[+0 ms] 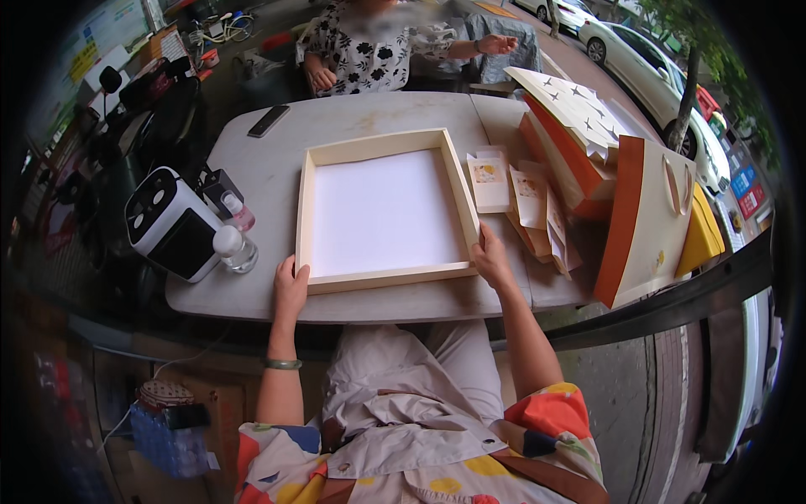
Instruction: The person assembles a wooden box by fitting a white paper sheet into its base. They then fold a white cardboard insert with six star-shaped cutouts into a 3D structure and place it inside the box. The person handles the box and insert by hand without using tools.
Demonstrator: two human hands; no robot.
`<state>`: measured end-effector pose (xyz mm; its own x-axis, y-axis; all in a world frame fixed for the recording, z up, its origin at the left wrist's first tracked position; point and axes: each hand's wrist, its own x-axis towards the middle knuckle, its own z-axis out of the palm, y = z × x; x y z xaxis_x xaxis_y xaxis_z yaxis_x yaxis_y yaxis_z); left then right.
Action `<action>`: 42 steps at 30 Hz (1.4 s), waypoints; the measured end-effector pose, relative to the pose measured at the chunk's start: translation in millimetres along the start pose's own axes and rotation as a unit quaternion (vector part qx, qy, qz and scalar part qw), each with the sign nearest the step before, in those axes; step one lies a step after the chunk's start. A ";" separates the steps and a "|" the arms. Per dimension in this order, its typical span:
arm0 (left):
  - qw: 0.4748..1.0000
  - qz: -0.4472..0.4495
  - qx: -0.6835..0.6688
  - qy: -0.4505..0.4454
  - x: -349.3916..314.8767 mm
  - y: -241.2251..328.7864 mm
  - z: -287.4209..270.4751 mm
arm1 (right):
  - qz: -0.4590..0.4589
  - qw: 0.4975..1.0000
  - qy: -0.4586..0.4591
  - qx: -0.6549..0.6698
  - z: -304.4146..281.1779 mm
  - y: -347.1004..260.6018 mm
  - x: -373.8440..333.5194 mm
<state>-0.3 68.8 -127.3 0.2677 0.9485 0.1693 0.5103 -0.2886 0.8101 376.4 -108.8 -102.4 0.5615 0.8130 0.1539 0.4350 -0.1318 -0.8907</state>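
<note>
A shallow, pale cream box tray (386, 275) with a white inside bottom lies on the table in front of me. My left hand (290, 290) grips its near left corner, thumb over the rim. At the near right corner my right hand (492, 257) is closed round the side wall. The fingers under the tray's edge are partly hidden. Right of the tray lie small cream paper packets (490, 183) with orange floral prints, some fanned over each other.
On the table's left stand a white-and-black device (175, 225), a small dark box (220, 186), a pink-liquid bottle (238, 210) and a clear white-capped jar (235, 250). A phone (269, 121) lies at the back left. Paper bags (646, 227) crowd the right. Across sits a person (378, 50).
</note>
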 end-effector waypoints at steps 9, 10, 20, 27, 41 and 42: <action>0.955 0.180 0.204 0.119 22.5 83.7 -65.2 | 0.013 0.985 -0.163 0.051 -94.3 -67.9 -4.2; 0.962 0.170 0.200 0.070 27.7 88.3 -65.6 | 0.003 0.985 -0.169 0.025 -100.1 -73.2 -6.7; 0.978 0.056 -0.056 -0.192 47.7 50.7 -39.9 | -0.101 0.991 -0.083 0.032 -95.4 -57.1 3.1; 0.995 -0.044 -0.011 -0.088 47.8 22.7 -50.1 | 0.038 0.989 -0.144 0.028 -38.9 -65.4 -22.4; 0.956 -0.033 0.283 -0.072 51.3 9.3 -24.4 | -0.081 0.966 -0.057 -0.240 36.4 -32.6 -11.4; 0.950 -0.043 0.301 -0.069 50.8 10.6 -23.8 | -0.052 0.963 -0.073 -0.253 37.7 -35.9 -10.9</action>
<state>-0.7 117.0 -96.8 0.2874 0.9578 0.0071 0.8991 -0.2723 0.3428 328.1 -91.5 -88.2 0.4084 0.9025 0.1364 0.7909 -0.2753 -0.5465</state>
